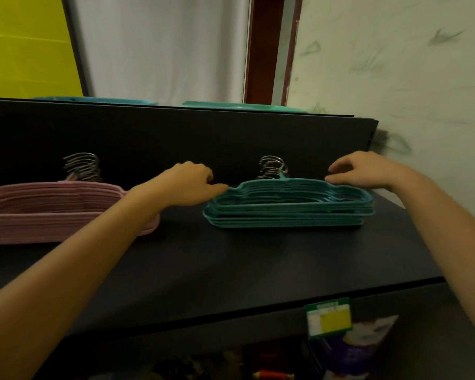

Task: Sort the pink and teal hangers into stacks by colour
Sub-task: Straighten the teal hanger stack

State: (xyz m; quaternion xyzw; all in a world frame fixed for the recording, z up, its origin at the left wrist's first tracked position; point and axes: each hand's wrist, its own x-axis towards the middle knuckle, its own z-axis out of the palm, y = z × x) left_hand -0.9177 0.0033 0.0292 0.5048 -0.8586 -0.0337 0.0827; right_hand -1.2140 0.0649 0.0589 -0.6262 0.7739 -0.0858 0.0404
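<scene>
Two stacks lie on the dark shelf [231, 270], long axes running from 9 o'clock to 3 o'clock. The teal stack [288, 207] sits right of centre, and its cluster of metal hooks [272, 167] rises at the far side, toward 12 o'clock, against the black back panel [176, 138]. The pink stack [52, 212] lies at 9 o'clock from it, apart from it, partly cut off by the frame's left edge, its own hooks [81, 165] also pointing to 12 o'clock. The hangers in each stack are too tightly layered and blurred to count.

The left hand [187, 185] reaches between the stacks, fingers curled, fingertips touching the teal stack's left shoulder at its 9 o'clock end; whether it grips cannot be told. The right hand [365, 171] rests at the 2 o'clock corner of the teal stack, fingers loosely bent and spread, tips on the top hanger's right shoulder, not closed around it.

A green-and-yellow price tag [328, 318] hangs on the shelf's front edge at 5 o'clock.
</scene>
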